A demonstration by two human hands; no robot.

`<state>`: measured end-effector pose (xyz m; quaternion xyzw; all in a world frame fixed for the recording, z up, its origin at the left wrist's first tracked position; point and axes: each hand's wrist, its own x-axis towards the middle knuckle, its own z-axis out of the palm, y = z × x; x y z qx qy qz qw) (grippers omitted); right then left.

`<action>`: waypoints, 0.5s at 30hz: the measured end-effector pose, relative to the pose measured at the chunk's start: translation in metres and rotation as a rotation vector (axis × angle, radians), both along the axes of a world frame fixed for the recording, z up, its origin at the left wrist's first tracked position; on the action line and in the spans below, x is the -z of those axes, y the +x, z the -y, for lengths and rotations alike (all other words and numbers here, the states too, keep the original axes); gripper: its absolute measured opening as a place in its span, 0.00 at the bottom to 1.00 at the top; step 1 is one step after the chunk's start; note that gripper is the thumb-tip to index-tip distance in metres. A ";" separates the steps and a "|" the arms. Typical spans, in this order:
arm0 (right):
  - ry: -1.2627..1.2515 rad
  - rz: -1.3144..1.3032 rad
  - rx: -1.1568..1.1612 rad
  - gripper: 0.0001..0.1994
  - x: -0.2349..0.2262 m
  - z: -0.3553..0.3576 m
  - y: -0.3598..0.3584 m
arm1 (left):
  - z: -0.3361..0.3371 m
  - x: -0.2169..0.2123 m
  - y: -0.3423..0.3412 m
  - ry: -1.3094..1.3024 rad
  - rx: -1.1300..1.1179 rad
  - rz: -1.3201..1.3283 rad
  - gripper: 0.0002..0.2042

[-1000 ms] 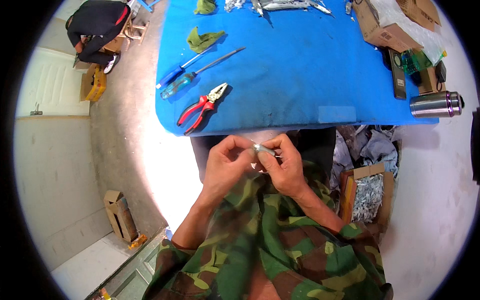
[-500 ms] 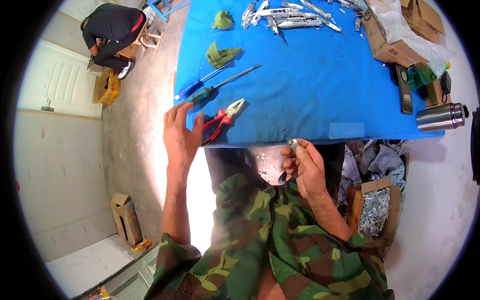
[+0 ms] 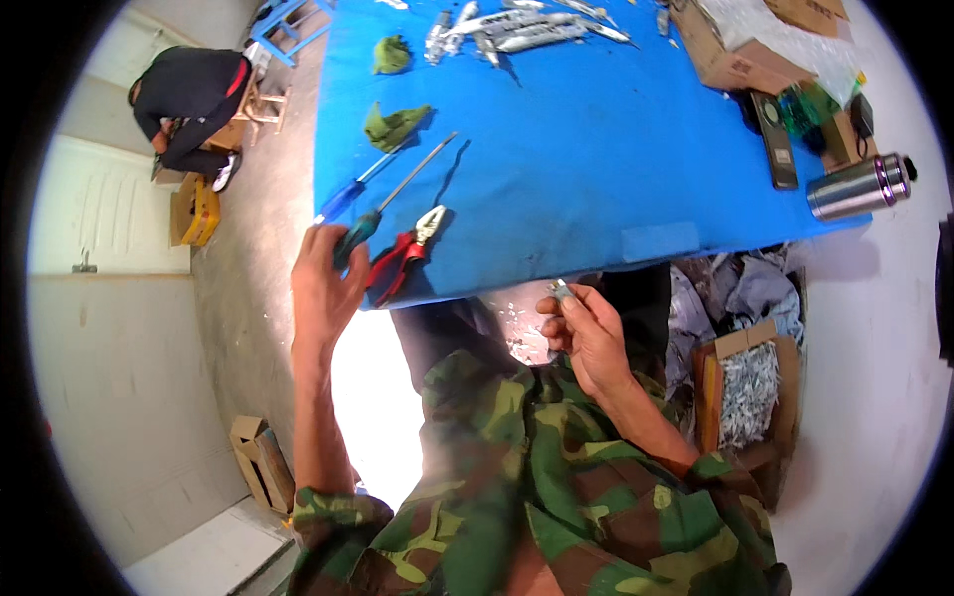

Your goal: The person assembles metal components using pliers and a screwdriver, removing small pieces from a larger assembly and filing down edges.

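Observation:
My left hand (image 3: 323, 283) reaches to the near left edge of the blue table (image 3: 596, 149) and closes around the teal handle of a long screwdriver (image 3: 383, 214). Red-handled pliers (image 3: 402, 260) lie just right of that hand, and a blue-handled screwdriver (image 3: 348, 194) lies just beyond it. My right hand (image 3: 586, 333) stays over my lap below the table edge, pinching a small silver metal part (image 3: 561, 290) between thumb and fingers.
Two green cloth scraps (image 3: 393, 124) and several silver metal pieces (image 3: 517, 30) lie farther back on the table. Cardboard boxes (image 3: 735, 60), a dark remote-like bar (image 3: 775, 139) and a steel flask (image 3: 855, 186) sit at the right. A box of metal parts (image 3: 745, 392) stands by my right knee. A crouching person (image 3: 194, 94) is far left.
My left hand left the small part, which both hands held, and reached out to the table edge, now gripping the teal screwdriver handle. The right hand keeps the part.

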<state>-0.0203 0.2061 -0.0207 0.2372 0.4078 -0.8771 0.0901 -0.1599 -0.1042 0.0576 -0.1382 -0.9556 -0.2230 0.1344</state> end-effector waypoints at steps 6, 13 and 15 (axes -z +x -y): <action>-0.017 -0.008 0.054 0.14 0.005 -0.001 0.001 | -0.036 -0.043 0.096 0.368 -0.026 0.424 0.15; 0.043 -0.045 0.118 0.13 0.009 -0.002 -0.003 | -0.042 -0.054 0.141 0.340 0.122 0.402 0.19; 0.074 -0.058 0.120 0.13 0.011 -0.001 -0.001 | -0.046 -0.053 0.142 0.323 0.171 0.386 0.19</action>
